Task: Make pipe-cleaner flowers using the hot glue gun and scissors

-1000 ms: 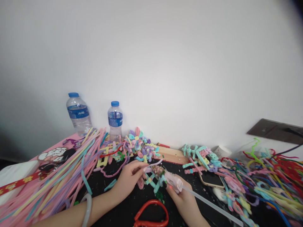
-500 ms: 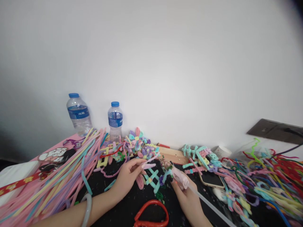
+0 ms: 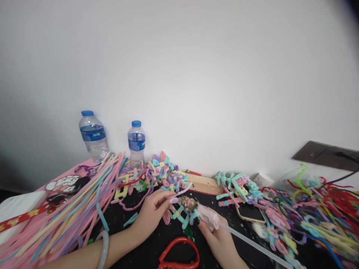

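My left hand (image 3: 150,215) pinches a pale pink-lilac pipe cleaner piece (image 3: 183,189) between thumb and fingertips. My right hand (image 3: 221,241) is wrapped round a pale pink hot glue gun (image 3: 208,216), with a long translucent glue stick (image 3: 252,244) running out of its back. The gun's front end, crusted with brownish bits (image 3: 188,203), points left and sits close beside the pinched piece; whether they touch I cannot tell. Below the hands lies a turquoise pipe cleaner lattice (image 3: 177,214), partly covered.
Red-handled scissors (image 3: 198,257) lie in front, blades out of sight. Long pastel pipe cleaners (image 3: 81,209) spread at left, with bottles (image 3: 136,145) behind. Finished fuzzy flowers (image 3: 162,164) and a wooden board (image 3: 204,183) stand by the wall. A phone (image 3: 251,215) and tangled coloured pipe cleaners (image 3: 331,220) lie right.
My right hand has moved the glue gun left, so its crusted front end is now close to the pipe cleaner piece. My left hand has shifted only slightly.
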{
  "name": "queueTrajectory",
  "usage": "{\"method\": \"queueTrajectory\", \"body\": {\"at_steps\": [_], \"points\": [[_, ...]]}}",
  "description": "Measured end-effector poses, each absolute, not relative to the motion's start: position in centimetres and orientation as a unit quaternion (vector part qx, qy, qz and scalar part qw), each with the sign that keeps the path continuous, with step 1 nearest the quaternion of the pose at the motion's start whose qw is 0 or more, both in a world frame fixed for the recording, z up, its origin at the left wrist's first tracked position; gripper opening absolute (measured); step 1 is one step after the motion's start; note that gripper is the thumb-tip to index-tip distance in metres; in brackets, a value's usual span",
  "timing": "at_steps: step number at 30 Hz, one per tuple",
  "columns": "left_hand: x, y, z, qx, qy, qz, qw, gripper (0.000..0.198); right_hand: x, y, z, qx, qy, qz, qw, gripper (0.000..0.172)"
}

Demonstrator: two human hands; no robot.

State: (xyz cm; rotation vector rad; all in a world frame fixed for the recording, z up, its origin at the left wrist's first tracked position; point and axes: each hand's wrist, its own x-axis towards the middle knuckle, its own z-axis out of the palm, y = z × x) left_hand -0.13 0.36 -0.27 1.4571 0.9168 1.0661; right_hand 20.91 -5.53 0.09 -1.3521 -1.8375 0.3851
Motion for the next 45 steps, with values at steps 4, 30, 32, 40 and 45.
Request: {"method": "queueTrajectory", "body": {"at_steps": [4,30,32,40,45], "points": [[-0.1,0.4,-0.2,0.61,0.388,0.448,0.525,0.027,20.8,-5.4,0.1,-0.531,-0.728,0.152,0.406,0.02],[-0.1,1.0,-0.8,0.561,0.371,0.464,0.576,0.035,21.6,-5.2,-0.5,-0.581,-0.711,0.122,0.378,0.02],[-0.2,1.1,-0.7,0.567,0.376,0.465,0.567,0.034,21.7,-5.2,-0.6,-0.592,-0.708,0.113,0.368,0.02],[-0.5,1.5,-0.6,0.58,0.398,0.476,0.528,0.033,21.9,-5.2,0.0,-0.669,-0.672,0.085,0.305,0.019],[-0.6,1.8,-0.7,0.589,0.396,0.499,0.497,0.03,21.7,-5.1,0.3,-0.696,-0.677,-0.007,0.238,0.024]]}}
